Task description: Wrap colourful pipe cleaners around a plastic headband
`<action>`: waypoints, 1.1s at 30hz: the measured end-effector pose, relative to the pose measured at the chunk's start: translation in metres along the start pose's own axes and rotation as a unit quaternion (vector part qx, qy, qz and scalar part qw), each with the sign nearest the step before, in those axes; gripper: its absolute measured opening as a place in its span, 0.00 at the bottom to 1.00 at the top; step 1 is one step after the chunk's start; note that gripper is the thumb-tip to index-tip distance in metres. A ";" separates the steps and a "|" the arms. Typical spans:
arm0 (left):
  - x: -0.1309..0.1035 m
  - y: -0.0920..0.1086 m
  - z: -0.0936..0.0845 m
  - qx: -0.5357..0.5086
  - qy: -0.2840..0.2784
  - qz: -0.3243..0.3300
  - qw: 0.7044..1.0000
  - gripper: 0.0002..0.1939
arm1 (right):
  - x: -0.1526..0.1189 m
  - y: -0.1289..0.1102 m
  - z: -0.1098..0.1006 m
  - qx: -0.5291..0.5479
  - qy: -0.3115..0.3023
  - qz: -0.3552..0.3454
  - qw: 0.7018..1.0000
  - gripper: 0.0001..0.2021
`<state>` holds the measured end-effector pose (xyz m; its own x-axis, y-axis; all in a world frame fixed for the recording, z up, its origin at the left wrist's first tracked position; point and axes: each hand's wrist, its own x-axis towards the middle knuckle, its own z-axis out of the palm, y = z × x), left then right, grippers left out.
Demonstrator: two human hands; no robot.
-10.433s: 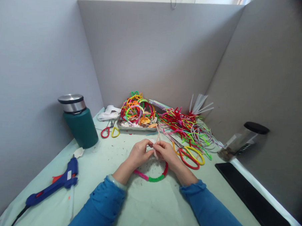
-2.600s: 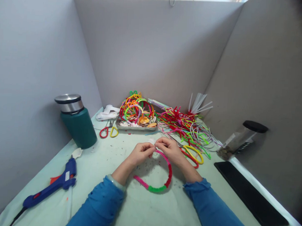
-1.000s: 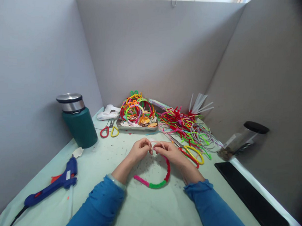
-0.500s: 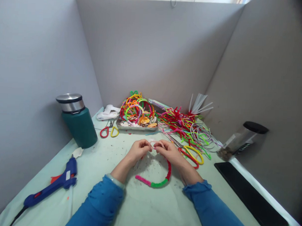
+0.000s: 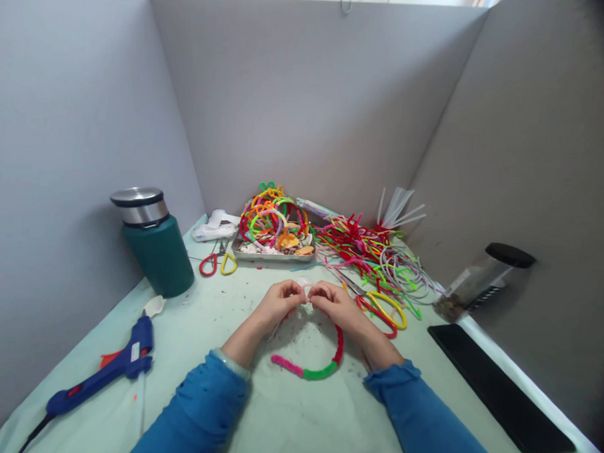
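Close together over the middle of the table, my left hand (image 5: 281, 300) and my right hand (image 5: 333, 299) have thumbs and fingertips pinched almost touching. Between them is a pale pink pipe cleaner, mostly covered by the fingers. A curved band (image 5: 319, 373), wrapped in fuzzy pink, green and red sections, bends round below the hands; its red end runs up behind my right hand. Something whitish (image 5: 303, 281) shows just beyond the fingertips. To the right of my right hand lie large scissors (image 5: 387, 309) with yellow and red handles.
A blue glue gun (image 5: 110, 372) and a green flask (image 5: 159, 257) stand at left. At the back, a tray (image 5: 273, 256) holds shells and coloured loops, beside smaller scissors (image 5: 218, 263) and heaped pipe cleaners (image 5: 358, 246). A tilted clear jar (image 5: 480, 281) and a black slab (image 5: 499, 392) are at right.
My fingertips have shifted slightly and drawn closer together at the pinch. The wrapped band has barely moved.
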<state>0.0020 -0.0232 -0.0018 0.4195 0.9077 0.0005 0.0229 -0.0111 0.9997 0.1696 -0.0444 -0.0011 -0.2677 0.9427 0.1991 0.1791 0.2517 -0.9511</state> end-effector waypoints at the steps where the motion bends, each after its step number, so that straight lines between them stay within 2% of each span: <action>1: 0.000 0.001 0.001 -0.010 -0.004 -0.009 1.000 0.09 | 0.000 -0.001 0.000 0.001 -0.004 0.000 1.000 0.03; 7: -0.002 0.007 0.001 -0.019 -0.002 -0.037 0.999 0.06 | 0.000 -0.002 0.002 -0.004 -0.006 -0.004 1.000 0.04; 12: 0.000 0.004 0.002 0.013 0.018 -0.039 0.999 0.05 | 0.000 0.004 0.007 -0.080 0.024 0.003 0.997 0.05; 15: 0.001 0.002 0.005 0.019 0.029 -0.032 0.999 0.06 | -0.001 0.004 0.011 -0.146 0.056 -0.018 0.988 0.06; 21: 0.001 -0.002 0.005 0.050 0.035 -0.009 0.998 0.07 | -0.004 0.000 0.014 -0.231 0.044 -0.066 0.970 0.05; 26: 0.001 -0.002 0.005 0.085 0.052 0.012 0.995 0.05 | -0.005 0.001 0.017 -0.317 0.073 -0.088 0.941 0.01; 29: 0.001 -0.002 0.005 0.086 0.068 0.012 0.994 0.04 | -0.006 0.002 0.018 -0.336 0.078 -0.097 0.934 0.02; 33: 0.002 -0.001 0.005 0.079 0.081 0.011 0.994 0.04 | -0.005 0.002 0.018 -0.321 0.085 -0.100 0.938 0.03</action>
<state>0.0076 -0.0240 -0.0027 0.2710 0.9618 0.0391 0.1627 -0.0858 0.9829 0.1544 -0.0528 -0.0078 -0.2124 0.8697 0.4456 0.6892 0.4566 -0.5626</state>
